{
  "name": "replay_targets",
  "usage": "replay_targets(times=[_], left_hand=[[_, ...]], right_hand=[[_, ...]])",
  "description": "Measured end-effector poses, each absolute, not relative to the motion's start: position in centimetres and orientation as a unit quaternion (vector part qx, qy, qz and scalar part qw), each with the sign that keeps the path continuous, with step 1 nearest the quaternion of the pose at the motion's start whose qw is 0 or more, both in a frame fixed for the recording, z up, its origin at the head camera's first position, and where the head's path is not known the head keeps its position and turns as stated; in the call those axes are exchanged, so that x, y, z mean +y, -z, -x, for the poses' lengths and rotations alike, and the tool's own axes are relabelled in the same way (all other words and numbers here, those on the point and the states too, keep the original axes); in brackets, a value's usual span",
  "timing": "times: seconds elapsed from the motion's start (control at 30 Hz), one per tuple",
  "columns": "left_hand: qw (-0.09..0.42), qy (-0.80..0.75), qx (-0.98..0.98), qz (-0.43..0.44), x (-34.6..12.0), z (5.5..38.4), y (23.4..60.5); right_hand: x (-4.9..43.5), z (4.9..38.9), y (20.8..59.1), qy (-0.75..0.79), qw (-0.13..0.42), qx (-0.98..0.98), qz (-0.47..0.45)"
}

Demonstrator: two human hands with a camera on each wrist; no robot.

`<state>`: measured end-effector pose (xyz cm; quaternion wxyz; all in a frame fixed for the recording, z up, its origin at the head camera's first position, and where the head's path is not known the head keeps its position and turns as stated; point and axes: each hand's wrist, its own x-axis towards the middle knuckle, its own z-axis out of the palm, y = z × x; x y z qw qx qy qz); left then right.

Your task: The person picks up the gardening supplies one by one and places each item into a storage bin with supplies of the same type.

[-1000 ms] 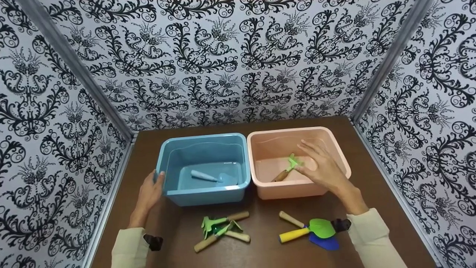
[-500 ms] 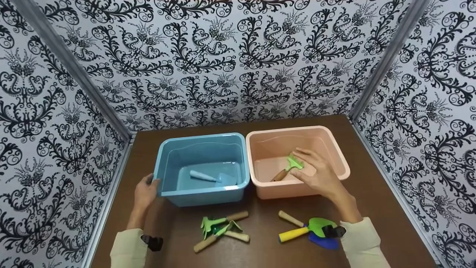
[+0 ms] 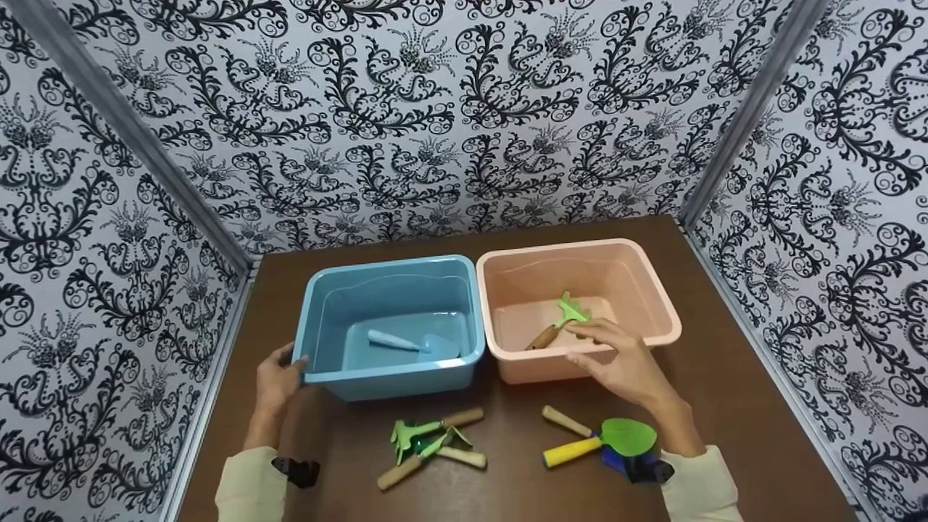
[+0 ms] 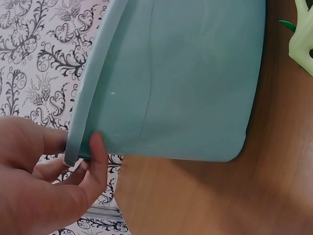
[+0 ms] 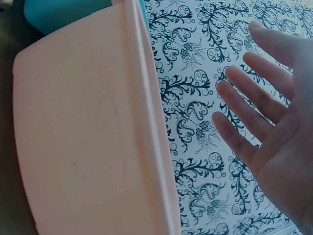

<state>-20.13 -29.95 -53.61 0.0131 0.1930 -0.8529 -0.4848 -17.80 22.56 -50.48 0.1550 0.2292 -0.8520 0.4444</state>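
My left hand [image 3: 275, 380] grips the near left corner of the blue plastic tub [image 3: 399, 384]; in the left wrist view its fingers and thumb pinch the tub's rim [image 4: 83, 103]. A light blue trowel [image 3: 395, 341] lies inside that tub. My right hand [image 3: 627, 366] is held over the front rim of the peach tub [image 3: 544, 368], its fingers loosely spread and holding nothing. In the right wrist view, the fingers [image 5: 249, 98] are apart from the tub wall [image 5: 83, 122]. Inside the peach tub lies a green hand rake [image 3: 549, 336] with a wooden handle.
In front of the blue tub, several green garden tools [image 3: 438, 442] with wooden handles lie crossed. Two trowels [image 3: 629, 436], with green and blue blades, overlap below my right hand. Patterned walls [image 3: 406, 145] enclose the brown table [image 3: 522, 478] at back and sides.
My right hand has drawn back from inside the peach tub toward its front rim. My left hand has slid along the blue tub's rim to the near corner.
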Motion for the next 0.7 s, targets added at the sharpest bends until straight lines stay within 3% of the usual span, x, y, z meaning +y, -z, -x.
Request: replay_targets(times=[0.27, 0.53, 0.7], left_hand=[[-0.001, 0.52, -0.829, -0.208, -30.4, 19.9, 53.8], [-0.01, 0.58, -0.779, -0.237, -30.5, 19.7, 53.9], [-0.023, 0.593, -0.767, -0.244, -30.6, 19.6, 53.8]], right_hand=[[22.7, 16.5, 51.7, -0.434, 0.163, -0.842, -0.274], [22.9, 15.5, 53.2, -0.424, 0.111, -0.86, -0.261], [22.9, 15.0, 54.2, -0.43, 0.106, -0.855, -0.269]])
